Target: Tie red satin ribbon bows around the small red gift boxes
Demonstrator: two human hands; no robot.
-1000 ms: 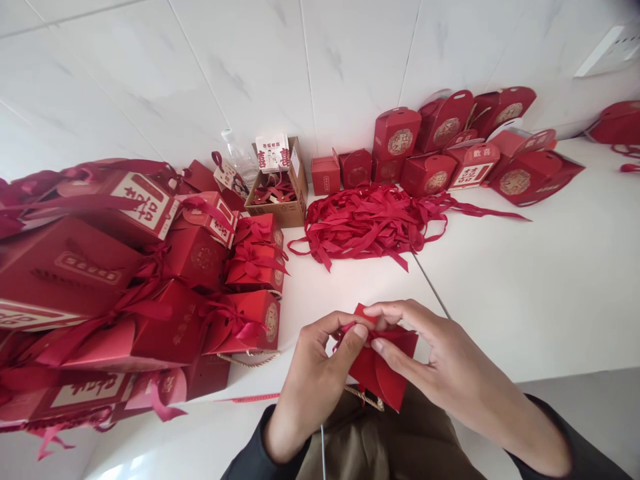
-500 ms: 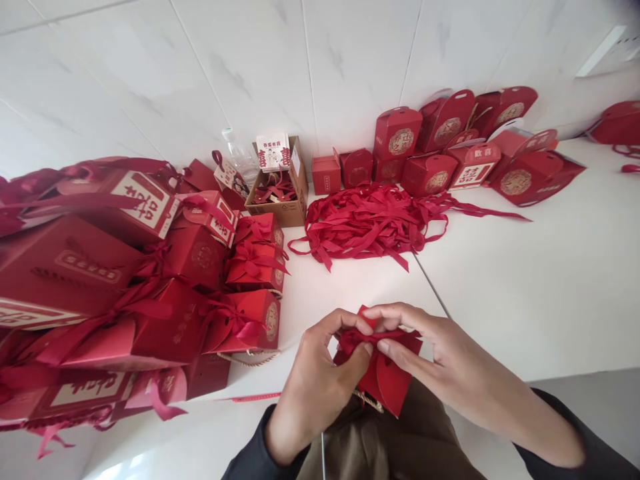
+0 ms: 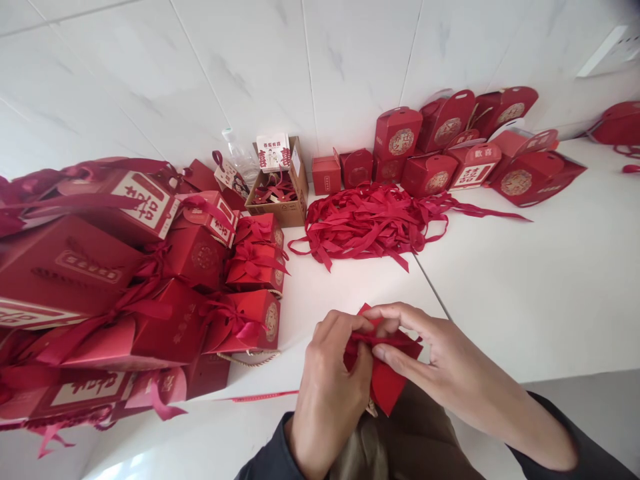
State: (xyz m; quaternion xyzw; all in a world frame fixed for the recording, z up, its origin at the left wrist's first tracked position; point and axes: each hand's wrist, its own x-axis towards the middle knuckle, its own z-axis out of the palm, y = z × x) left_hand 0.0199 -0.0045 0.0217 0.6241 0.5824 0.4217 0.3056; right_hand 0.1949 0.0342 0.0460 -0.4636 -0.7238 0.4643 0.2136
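Note:
Both hands meet over a small red gift box point(image 3: 389, 387) at the table's front edge. A dark red ribbon point(image 3: 400, 345) lies across its top. My left hand point(image 3: 333, 380) is closed, thumb and fingers gripping the ribbon from the left. From the right, my right hand point(image 3: 425, 340) pinches the same ribbon between thumb and fingertips. The fingers partly hide the ribbon, so the shape of any knot does not show. A bit of twisted cord handle point(image 3: 371, 408) pokes out below the box.
Finished-looking red boxes with bows point(image 3: 185, 327) are piled on the left. Behind the hands lies a heap of red ribbons point(image 3: 365, 223). A cardboard box point(image 3: 290, 212) with cards and a plastic bottle point(image 3: 237, 153) stand by the wall. Open red boxes point(image 3: 435, 175) line the back right.
My left hand has shifted slightly right and turned, covering more of the gift box's left side. My right hand stays nearly in place, its fingers a little more curled at the ribbon.

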